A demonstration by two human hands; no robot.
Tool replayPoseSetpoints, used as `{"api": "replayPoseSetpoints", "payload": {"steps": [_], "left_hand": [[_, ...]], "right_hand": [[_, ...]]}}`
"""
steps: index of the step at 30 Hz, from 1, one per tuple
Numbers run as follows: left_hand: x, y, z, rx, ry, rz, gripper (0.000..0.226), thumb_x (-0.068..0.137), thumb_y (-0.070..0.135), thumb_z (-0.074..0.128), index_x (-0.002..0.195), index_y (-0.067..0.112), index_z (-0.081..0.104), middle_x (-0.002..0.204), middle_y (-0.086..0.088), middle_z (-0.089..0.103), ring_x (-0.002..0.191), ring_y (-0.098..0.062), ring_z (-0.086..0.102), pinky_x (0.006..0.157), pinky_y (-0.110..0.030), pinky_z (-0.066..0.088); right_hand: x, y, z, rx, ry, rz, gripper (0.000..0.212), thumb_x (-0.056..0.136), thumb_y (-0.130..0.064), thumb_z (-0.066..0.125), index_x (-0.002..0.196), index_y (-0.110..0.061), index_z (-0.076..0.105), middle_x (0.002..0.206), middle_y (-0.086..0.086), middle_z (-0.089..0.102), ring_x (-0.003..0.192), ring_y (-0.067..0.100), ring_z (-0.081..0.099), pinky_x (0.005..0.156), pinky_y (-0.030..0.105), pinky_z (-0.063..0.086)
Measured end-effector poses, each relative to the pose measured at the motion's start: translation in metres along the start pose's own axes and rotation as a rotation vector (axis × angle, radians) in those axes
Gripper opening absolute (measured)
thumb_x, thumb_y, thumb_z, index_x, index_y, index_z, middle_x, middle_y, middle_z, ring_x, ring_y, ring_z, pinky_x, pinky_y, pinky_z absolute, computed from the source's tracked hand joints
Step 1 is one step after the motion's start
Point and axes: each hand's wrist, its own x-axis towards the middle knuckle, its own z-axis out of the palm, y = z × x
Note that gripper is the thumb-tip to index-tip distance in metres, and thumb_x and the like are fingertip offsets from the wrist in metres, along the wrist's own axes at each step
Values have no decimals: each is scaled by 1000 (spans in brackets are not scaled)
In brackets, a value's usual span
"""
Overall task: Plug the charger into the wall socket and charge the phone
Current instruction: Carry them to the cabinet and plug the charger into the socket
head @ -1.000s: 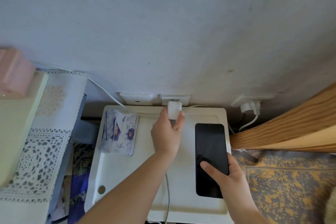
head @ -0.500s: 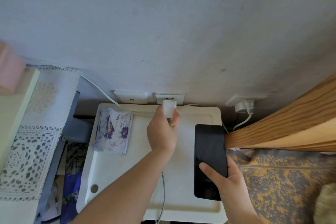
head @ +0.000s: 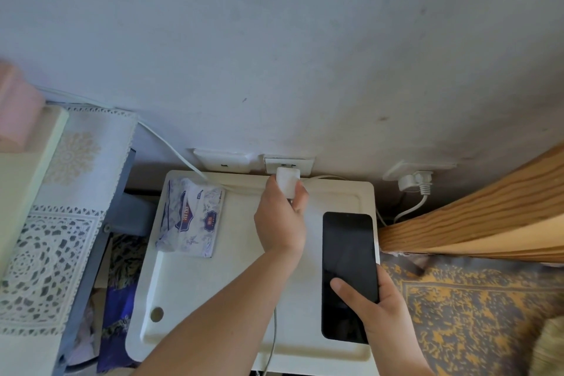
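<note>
- Left hand [head: 279,223] grips the charger [head: 287,183] by its sides, fingers closed around the white body, and holds it against the socket [head: 288,164] on the wall.
- Prongs are hidden behind the charger body; whether they are fully seated cannot be told.
- Right hand [head: 378,308] grips the phone [head: 348,275], thumb across the dark screen. The phone sits low over the right part of the white table [head: 213,299].
- The cable [head: 272,342] runs down from the charger past the left wrist; its far end is out of view.
- Step in hand: seating the charger. Keep the body square to the socket face and push straight toward the wall, without rocking.
- Keep fingers on the sides, clear of the prong face.
- Risk: a tilted push may bend the prongs or leave the plug half in.
- Likely next: fit the cable's free end to the phone.
</note>
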Motion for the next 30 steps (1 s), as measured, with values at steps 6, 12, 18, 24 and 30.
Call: {"api": "replayPoseSetpoints", "payload": {"steps": [6, 12, 18, 24, 30], "left_hand": [[-2, 12, -1, -311, -106, -163, 21, 93, 37, 52, 97, 17, 54, 79, 3, 62, 66, -11, 59, 60, -27, 47], [13, 13, -20, -543, -440, -455, 39, 96, 24, 41, 133, 11, 44, 119, -26, 58, 98, -30, 60, 69, -27, 44], [10, 1, -26, -711, -376, -478, 13, 92, 20, 57, 83, 16, 65, 65, -2, 53, 59, -11, 49, 44, -9, 44], [7, -5, -22, -779, -252, -479, 8, 87, 21, 65, 87, 14, 69, 63, 0, 58, 42, 3, 51, 43, -7, 42], [7, 1, -19, -780, -229, -462, 11, 89, 19, 62, 80, 15, 67, 69, -3, 56, 48, 1, 53, 42, -5, 40]], "right_hand": [[-1, 6, -6, -16, 4, 16, 33, 69, -15, 83, 85, -41, 71, 87, -3, 77, 82, 16, 72, 76, 37, 57], [-2, 5, 0, -6, 12, 27, 28, 69, -15, 83, 84, -33, 68, 81, -12, 75, 76, 12, 70, 66, 28, 53], [-6, 7, 2, 8, -8, 33, 34, 68, -15, 84, 92, -31, 66, 85, -14, 75, 78, 6, 70, 70, 28, 53], [-8, 11, -6, 1, -4, 51, 32, 69, -16, 83, 91, -31, 67, 85, -12, 75, 81, 12, 70, 70, 27, 54], [-9, 12, -8, 13, -5, 52, 30, 68, -15, 83, 88, -32, 68, 85, -10, 76, 77, 9, 70, 71, 29, 54]]}}
